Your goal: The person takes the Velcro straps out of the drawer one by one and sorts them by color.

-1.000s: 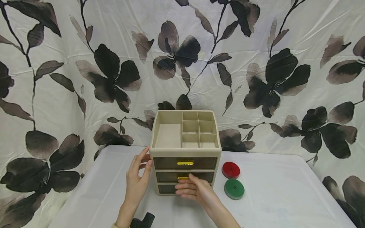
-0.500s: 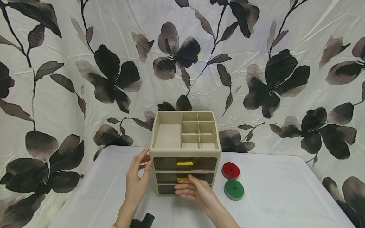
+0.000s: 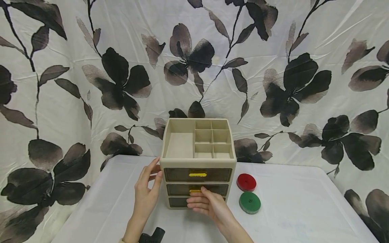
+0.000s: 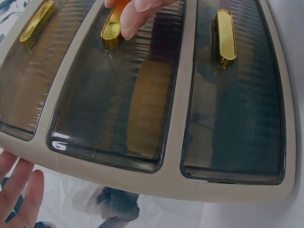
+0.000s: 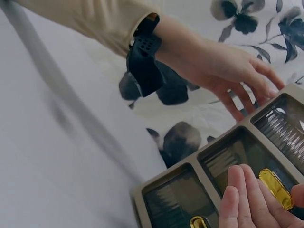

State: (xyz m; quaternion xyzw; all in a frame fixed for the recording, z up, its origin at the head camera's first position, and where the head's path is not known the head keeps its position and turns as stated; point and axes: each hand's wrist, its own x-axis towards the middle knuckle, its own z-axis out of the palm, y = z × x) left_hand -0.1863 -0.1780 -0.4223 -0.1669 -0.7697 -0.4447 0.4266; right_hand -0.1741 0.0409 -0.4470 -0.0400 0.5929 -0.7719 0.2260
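Observation:
A cream desktop organizer (image 3: pixel 197 163) with three tinted drawers stands at the middle of the table. All its drawers are closed flush. Thumb and index finger of my right hand (image 3: pixel 214 206) pinch the gold handle (image 4: pixel 112 31) of the middle drawer; the other fingers extend straight in front of the bottom drawer. My left hand (image 3: pixel 147 189) rests its fingertips against the organizer's left side, fingers spread and fairly straight. In the right wrist view, the same middle handle (image 5: pixel 275 188) shows between the right thumb and fingers.
Right of the organizer lie a red disc-shaped roll (image 3: pixel 246 182) and a green one (image 3: pixel 250 202), close together on the white-covered table (image 3: pixel 297 202). Open compartments (image 3: pixel 212 136) fill the organizer's top. A floral cloth (image 3: pixel 188 60) hangs behind. A black wrist device (image 5: pixel 145 64) sits on the left wrist.

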